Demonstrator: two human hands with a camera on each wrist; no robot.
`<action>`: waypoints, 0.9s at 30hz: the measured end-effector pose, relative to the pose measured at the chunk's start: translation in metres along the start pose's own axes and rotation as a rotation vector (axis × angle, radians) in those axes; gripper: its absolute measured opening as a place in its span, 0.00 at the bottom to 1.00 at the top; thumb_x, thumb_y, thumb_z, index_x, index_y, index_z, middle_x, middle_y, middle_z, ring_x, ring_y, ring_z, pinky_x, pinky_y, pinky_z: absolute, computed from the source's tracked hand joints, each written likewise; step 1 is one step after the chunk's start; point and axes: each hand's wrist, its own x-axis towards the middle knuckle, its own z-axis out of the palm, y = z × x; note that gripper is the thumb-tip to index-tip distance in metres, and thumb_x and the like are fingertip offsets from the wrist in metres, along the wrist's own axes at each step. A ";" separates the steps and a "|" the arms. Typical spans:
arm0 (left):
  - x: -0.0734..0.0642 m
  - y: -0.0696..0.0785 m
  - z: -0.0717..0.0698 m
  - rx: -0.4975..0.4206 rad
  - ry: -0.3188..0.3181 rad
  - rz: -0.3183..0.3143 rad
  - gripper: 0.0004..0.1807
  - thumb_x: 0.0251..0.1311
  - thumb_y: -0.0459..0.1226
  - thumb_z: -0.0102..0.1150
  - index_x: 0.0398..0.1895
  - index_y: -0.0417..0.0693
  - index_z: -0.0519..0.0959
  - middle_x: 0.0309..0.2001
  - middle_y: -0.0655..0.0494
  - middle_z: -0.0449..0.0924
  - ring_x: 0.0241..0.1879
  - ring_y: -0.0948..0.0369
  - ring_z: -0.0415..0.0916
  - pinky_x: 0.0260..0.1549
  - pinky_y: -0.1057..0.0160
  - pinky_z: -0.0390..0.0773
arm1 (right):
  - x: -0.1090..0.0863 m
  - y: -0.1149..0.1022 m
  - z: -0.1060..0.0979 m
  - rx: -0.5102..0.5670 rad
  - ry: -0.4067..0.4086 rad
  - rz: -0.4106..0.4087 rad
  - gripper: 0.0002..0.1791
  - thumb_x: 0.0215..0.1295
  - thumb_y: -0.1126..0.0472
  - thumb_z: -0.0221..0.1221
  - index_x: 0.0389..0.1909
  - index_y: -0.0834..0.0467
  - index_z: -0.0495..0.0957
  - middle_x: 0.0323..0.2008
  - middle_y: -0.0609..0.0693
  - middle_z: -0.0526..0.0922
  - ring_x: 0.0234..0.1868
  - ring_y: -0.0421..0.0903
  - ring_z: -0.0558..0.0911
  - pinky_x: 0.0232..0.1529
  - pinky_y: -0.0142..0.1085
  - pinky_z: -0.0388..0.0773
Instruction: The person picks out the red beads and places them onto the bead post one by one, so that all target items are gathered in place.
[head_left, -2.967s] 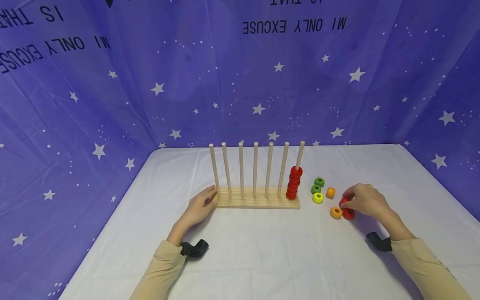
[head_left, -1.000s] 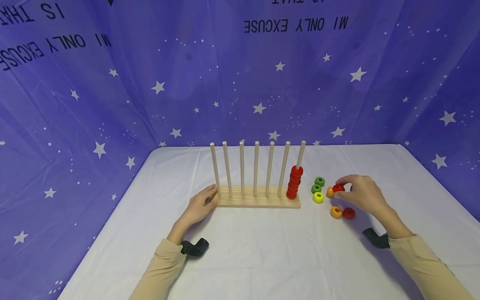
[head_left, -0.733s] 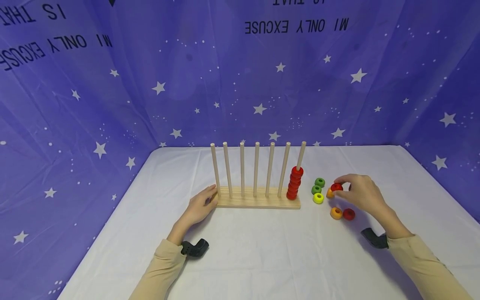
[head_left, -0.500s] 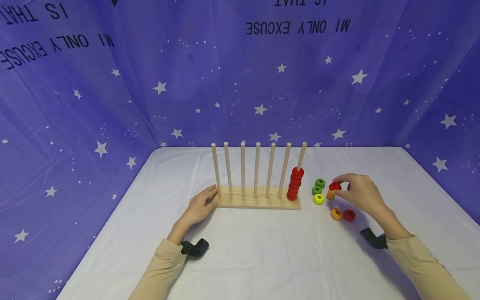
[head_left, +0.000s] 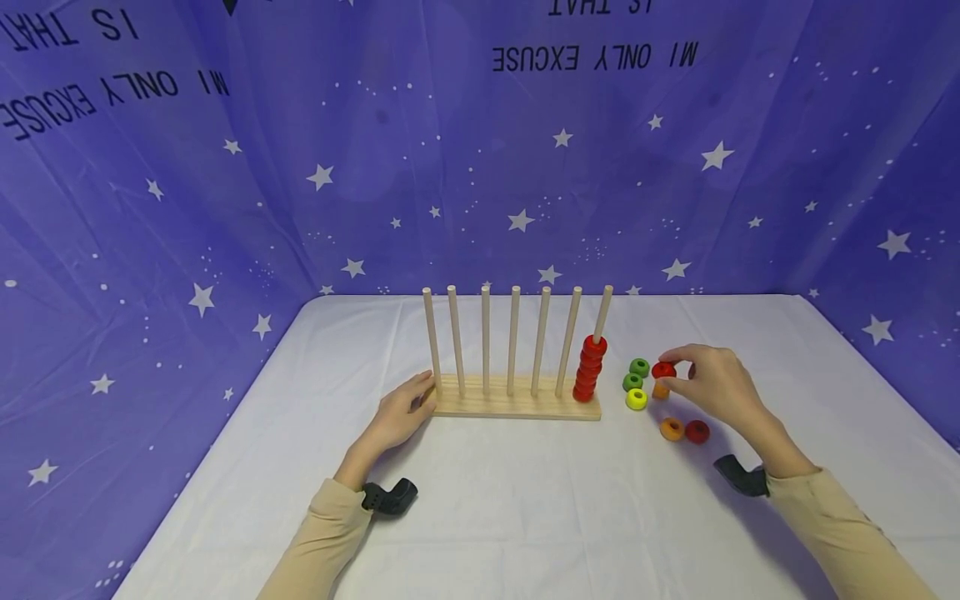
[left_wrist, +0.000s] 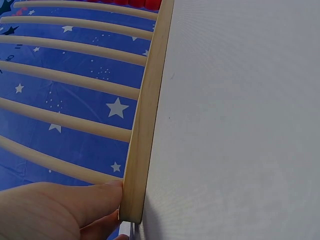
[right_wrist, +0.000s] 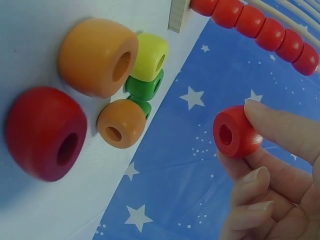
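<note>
My right hand (head_left: 716, 385) pinches a red wooden bead (right_wrist: 235, 132) between thumb and fingertips, its hole showing in the right wrist view. In the head view that bead is raised over an orange bead (head_left: 660, 392). A wooden bead rack (head_left: 517, 406) stands mid-table with a row of upright pegs. Red beads (head_left: 590, 369) are stacked on its rightmost peg; the other pegs are bare. My left hand (head_left: 397, 414) holds the rack's left end, the thumb (left_wrist: 95, 202) against the base and fingers partly hidden behind it.
Two green beads (head_left: 639, 367) and a yellow bead (head_left: 636, 400) lie right of the rack. Closer to me are a second orange bead (head_left: 672, 429) and another red bead (head_left: 697, 432). A purple star-printed cloth (head_left: 450, 167) stands behind the white table (head_left: 495, 517).
The right hand has picked the red bead up from beside the other red one and carried it left and away from me. The left hand has stayed on the rack's end.
</note>
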 end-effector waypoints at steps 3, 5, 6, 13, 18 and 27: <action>0.000 0.000 0.000 0.008 -0.001 0.007 0.26 0.63 0.34 0.52 0.64 0.34 0.65 0.68 0.39 0.62 0.69 0.42 0.58 0.67 0.44 0.60 | 0.001 -0.002 0.000 0.002 0.010 -0.002 0.17 0.51 0.60 0.66 0.43 0.61 0.82 0.29 0.55 0.82 0.23 0.44 0.68 0.17 0.30 0.60; 0.000 0.000 0.000 0.009 -0.001 0.012 0.26 0.63 0.34 0.52 0.64 0.34 0.66 0.68 0.39 0.62 0.68 0.42 0.58 0.67 0.43 0.60 | 0.002 -0.004 0.000 0.006 0.015 -0.007 0.17 0.51 0.61 0.66 0.43 0.61 0.82 0.28 0.55 0.82 0.22 0.44 0.68 0.17 0.30 0.60; 0.000 0.000 0.000 0.009 0.000 0.012 0.26 0.63 0.34 0.52 0.64 0.34 0.66 0.68 0.39 0.62 0.68 0.42 0.58 0.67 0.43 0.60 | 0.002 -0.005 0.000 0.008 0.019 -0.012 0.17 0.51 0.61 0.66 0.43 0.61 0.82 0.28 0.54 0.82 0.22 0.43 0.68 0.17 0.30 0.60; -0.001 0.001 0.000 0.002 0.007 0.008 0.26 0.62 0.34 0.53 0.64 0.34 0.66 0.68 0.38 0.62 0.68 0.41 0.59 0.67 0.43 0.61 | 0.004 -0.009 0.001 0.021 0.045 -0.046 0.17 0.50 0.59 0.68 0.42 0.61 0.82 0.27 0.53 0.82 0.23 0.42 0.68 0.18 0.29 0.59; -0.001 0.000 0.000 -0.015 -0.006 -0.007 0.27 0.63 0.35 0.53 0.64 0.35 0.65 0.68 0.39 0.62 0.69 0.42 0.58 0.67 0.44 0.60 | 0.006 -0.012 0.002 0.026 0.065 -0.062 0.18 0.49 0.59 0.69 0.42 0.61 0.83 0.27 0.54 0.82 0.22 0.42 0.68 0.17 0.29 0.58; 0.000 -0.001 -0.001 0.002 -0.005 -0.001 0.27 0.63 0.35 0.53 0.64 0.35 0.65 0.68 0.40 0.62 0.69 0.42 0.58 0.67 0.44 0.60 | 0.010 -0.017 0.001 0.037 0.107 -0.078 0.17 0.49 0.61 0.69 0.42 0.61 0.82 0.31 0.56 0.83 0.22 0.43 0.68 0.16 0.28 0.59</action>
